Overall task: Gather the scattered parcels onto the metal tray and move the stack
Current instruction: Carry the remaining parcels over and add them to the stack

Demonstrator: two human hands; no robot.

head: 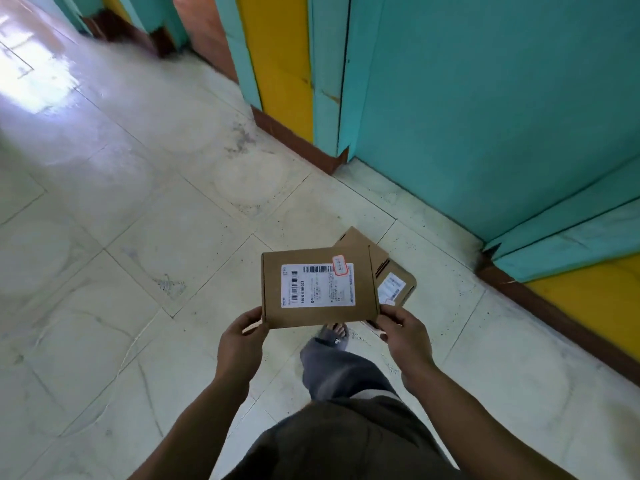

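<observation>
Left hand fingers pinching top parcel, right hand gripping, possibly also lower parcel

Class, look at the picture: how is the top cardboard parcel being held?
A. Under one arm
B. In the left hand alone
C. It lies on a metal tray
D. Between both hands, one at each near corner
D: the left hand and right hand each grip a near corner of the top parcel.
</observation>
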